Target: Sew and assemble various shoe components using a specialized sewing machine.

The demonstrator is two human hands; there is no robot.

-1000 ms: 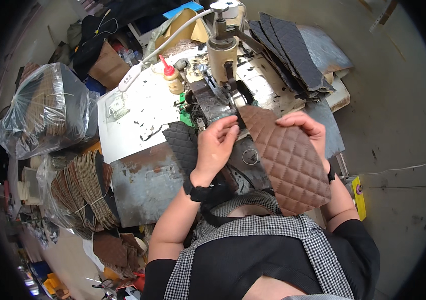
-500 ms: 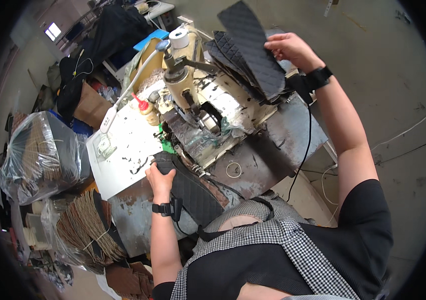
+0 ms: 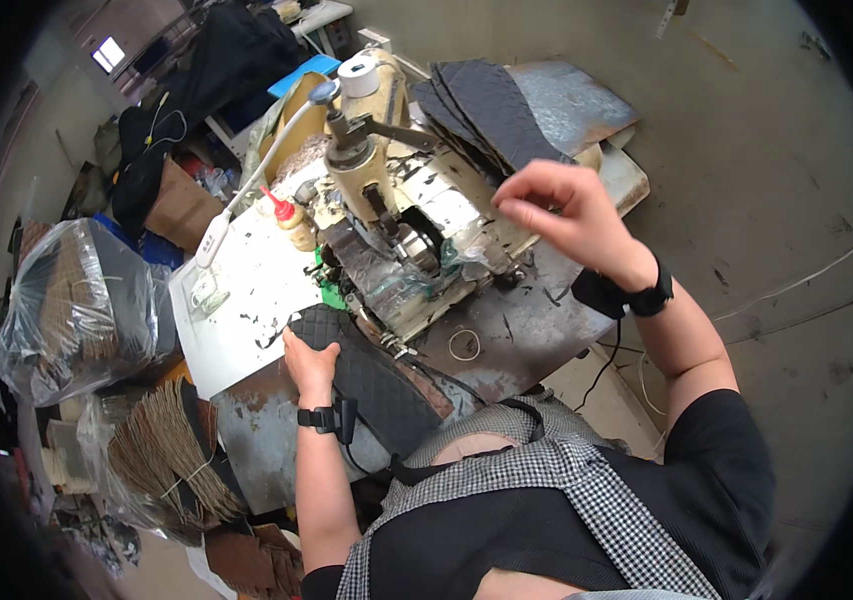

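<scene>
My left hand (image 3: 308,366) is at the left edge of a black quilted panel (image 3: 386,390) on the near side of the sewing machine. Its thumb lies over the panel, and its fingers, partly hidden, are at the far left edge. My right hand (image 3: 571,215) hangs in the air to the right of the machine, with nothing in it. Its fingers are loosely bent, with a gap from the thumb. Beyond it, a stack of black quilted panels (image 3: 496,110) lies fanned out behind the machine. The sewing machine (image 3: 396,220) stands between both hands.
A white board (image 3: 236,340) with black scraps lies left of the machine. A glue bottle with a red tip (image 3: 291,220) and a white lamp arm (image 3: 256,180) stand close by. Tied brown pieces (image 3: 171,445) and a plastic-wrapped bundle (image 3: 81,305) sit at left. A cable (image 3: 601,375) hangs at right.
My right hand has let go of the raised quilted panel, which now lies on the stack, and has come nearer toward the machine's right side. My left hand stays at the near panel, shifted slightly left.
</scene>
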